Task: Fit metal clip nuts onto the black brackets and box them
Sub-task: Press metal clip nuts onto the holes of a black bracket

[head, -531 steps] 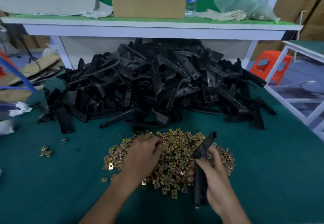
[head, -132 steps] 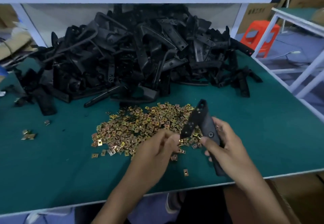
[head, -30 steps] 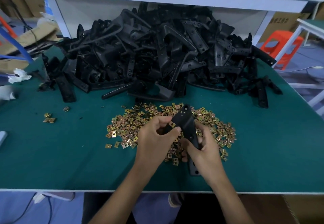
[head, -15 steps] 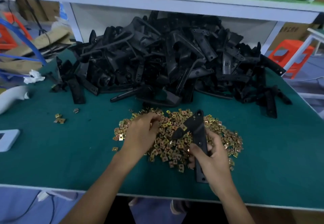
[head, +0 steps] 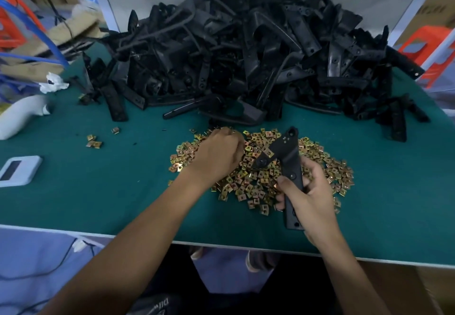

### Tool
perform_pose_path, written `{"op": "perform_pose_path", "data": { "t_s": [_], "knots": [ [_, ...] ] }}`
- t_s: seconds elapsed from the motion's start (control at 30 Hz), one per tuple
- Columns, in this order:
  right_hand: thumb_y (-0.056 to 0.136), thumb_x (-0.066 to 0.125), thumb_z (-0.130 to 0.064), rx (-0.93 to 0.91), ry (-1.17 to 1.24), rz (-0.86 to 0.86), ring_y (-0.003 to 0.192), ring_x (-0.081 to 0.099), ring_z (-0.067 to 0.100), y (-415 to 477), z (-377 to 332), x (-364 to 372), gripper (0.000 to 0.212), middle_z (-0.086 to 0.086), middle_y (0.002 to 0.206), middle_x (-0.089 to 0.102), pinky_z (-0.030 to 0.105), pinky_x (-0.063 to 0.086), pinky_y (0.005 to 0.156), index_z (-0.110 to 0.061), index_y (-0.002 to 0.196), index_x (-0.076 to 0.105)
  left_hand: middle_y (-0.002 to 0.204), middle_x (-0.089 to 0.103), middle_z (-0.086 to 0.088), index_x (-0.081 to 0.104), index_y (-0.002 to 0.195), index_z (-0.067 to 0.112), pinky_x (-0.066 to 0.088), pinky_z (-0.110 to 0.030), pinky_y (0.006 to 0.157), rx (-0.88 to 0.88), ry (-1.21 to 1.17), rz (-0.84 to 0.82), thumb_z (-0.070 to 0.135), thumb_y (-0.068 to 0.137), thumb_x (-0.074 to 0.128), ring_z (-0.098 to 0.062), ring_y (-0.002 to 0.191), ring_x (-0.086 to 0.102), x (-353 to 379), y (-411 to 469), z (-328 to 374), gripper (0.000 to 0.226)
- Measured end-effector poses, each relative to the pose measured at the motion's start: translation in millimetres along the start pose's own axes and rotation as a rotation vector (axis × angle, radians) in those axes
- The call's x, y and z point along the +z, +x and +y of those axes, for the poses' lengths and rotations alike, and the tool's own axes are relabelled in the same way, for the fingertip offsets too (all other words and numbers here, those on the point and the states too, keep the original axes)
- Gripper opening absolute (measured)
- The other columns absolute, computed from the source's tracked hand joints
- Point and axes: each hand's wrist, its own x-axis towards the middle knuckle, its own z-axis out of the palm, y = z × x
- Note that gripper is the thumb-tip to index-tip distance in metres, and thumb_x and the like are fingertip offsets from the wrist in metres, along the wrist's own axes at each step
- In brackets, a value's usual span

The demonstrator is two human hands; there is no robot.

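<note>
A heap of gold metal clip nuts lies on the green table in front of me. My right hand grips a black bracket by its lower half, tilted upright over the heap; one clip nut sits on its short side arm. My left hand rests palm down on the left part of the heap, fingers curled into the nuts; whether it pinches one is hidden. A big pile of black brackets fills the back of the table.
A few stray clip nuts lie at the left. A white device and a white curved part sit at the left edge. A white shelf leg stands behind the pile. An orange stool is right.
My left hand left the bracket and dropped onto the clip nut heap, reaching further into it. My right hand keeps the bracket upright. The camera tilted down and closer.
</note>
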Motion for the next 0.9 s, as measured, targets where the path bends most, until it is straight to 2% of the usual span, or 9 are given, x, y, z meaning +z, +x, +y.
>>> {"op": "perform_pose_path", "data": {
  "t_s": [0.1, 0.17, 0.23, 0.27, 0.4, 0.5, 0.6, 0.73, 0.9],
  "knots": [
    [0.089, 0.078, -0.019, -0.002, 0.0, 0.009, 0.066, 0.073, 0.029, 0.1, -0.5, 0.1, 0.053, 0.007, 0.092, 0.075, 0.037, 0.059, 0.057, -0.052, 0.124, 0.054, 0.093, 0.06, -0.005, 0.063, 0.102, 0.011, 0.047, -0.04, 0.085, 0.007, -0.044, 0.085, 0.016, 0.1, 0.052, -0.025, 0.087, 0.056, -2.4, 1.7, 1.5, 0.013],
    [0.089, 0.078, -0.02, 0.006, -0.009, 0.008, 0.067, 0.073, 0.029, -0.1, 0.2, -0.5, 0.055, 0.007, 0.091, 0.075, 0.036, 0.059, 0.058, -0.049, 0.128, 0.053, 0.082, 0.064, -0.004, 0.059, 0.094, 0.012, 0.047, -0.035, 0.071, -0.047, -0.192, 0.149, 0.016, 0.103, 0.048, -0.019, 0.073, 0.057, -6.7, -0.3, 7.7, 0.015],
    [0.089, 0.078, -0.02, 0.014, -0.013, 0.001, 0.067, 0.073, 0.029, -0.2, -0.2, -0.8, 0.057, 0.007, 0.09, 0.076, 0.035, 0.059, 0.058, -0.048, 0.13, 0.051, 0.074, 0.065, -0.003, 0.059, 0.09, 0.017, 0.045, -0.028, 0.055, -0.202, -0.46, 0.122, 0.021, 0.104, 0.047, -0.009, 0.06, 0.057, -12.7, -2.4, 13.2, 0.019],
    [0.089, 0.078, -0.021, 0.017, -0.018, -0.002, 0.067, 0.073, 0.029, -0.3, -0.7, -0.8, 0.056, 0.006, 0.089, 0.076, 0.035, 0.059, 0.058, -0.049, 0.129, 0.051, 0.074, 0.067, -0.002, 0.061, 0.09, 0.019, 0.047, -0.025, 0.053, -0.3, -0.619, 0.093, 0.023, 0.104, 0.049, -0.007, 0.059, 0.059, -15.5, -3.7, 15.2, 0.019],
    [0.088, 0.078, -0.023, 0.018, -0.034, -0.007, 0.069, 0.075, 0.029, -1.5, -3.7, -0.4, 0.054, 0.004, 0.09, 0.077, 0.034, 0.059, 0.058, -0.055, 0.123, 0.052, 0.083, 0.074, -0.005, 0.071, 0.085, 0.011, 0.057, -0.023, 0.067, -0.57, -1.319, 0.065, 0.013, 0.097, 0.064, -0.012, 0.074, 0.068, -25.1, -9.1, 20.7, 0.015],
    [0.089, 0.077, -0.02, 0.016, -0.025, -0.01, 0.068, 0.074, 0.029, -2.0, -5.2, 0.3, 0.052, 0.006, 0.09, 0.076, 0.034, 0.059, 0.057, -0.055, 0.12, 0.054, 0.086, 0.071, -0.004, 0.075, 0.091, 0.011, 0.057, -0.022, 0.068, -0.595, -1.56, 0.023, 0.009, 0.092, 0.07, -0.011, 0.075, 0.066, -29.9, -13.5, 20.8, 0.006],
    [0.09, 0.077, -0.02, 0.015, -0.015, -0.012, 0.068, 0.074, 0.029, -2.9, -7.4, 0.7, 0.051, 0.007, 0.088, 0.076, 0.031, 0.058, 0.057, -0.057, 0.116, 0.056, 0.087, 0.069, -0.002, 0.079, 0.105, 0.014, 0.057, -0.021, 0.073, -0.577, -1.594, -0.017, 0.006, 0.094, 0.066, -0.009, 0.078, 0.066, -31.2, -14.9, 19.7, 0.019],
    [0.091, 0.077, -0.019, 0.002, -0.012, -0.023, 0.07, 0.073, 0.027, -4.2, -10.0, 1.4, 0.054, 0.006, 0.088, 0.076, 0.034, 0.06, 0.059, -0.063, 0.112, 0.055, 0.091, 0.074, -0.009, 0.08, 0.098, 0.013, 0.058, -0.023, 0.072, -0.589, -1.545, 0.029, 0.004, 0.092, 0.068, -0.016, 0.081, 0.07, -33.8, -13.0, 26.1, 0.016],
    [0.092, 0.076, -0.015, -0.02, -0.018, -0.043, 0.068, 0.071, 0.028, -5.3, -11.3, 3.3, 0.054, 0.012, 0.084, 0.072, 0.036, 0.059, 0.057, -0.06, 0.114, 0.056, 0.096, 0.078, -0.012, 0.073, 0.105, 0.009, 0.059, -0.024, 0.072, -0.525, -1.456, 0.013, 0.005, 0.098, 0.061, -0.021, 0.089, 0.076, -35.7, -7.5, 43.6, 0.014]
  ]
}}
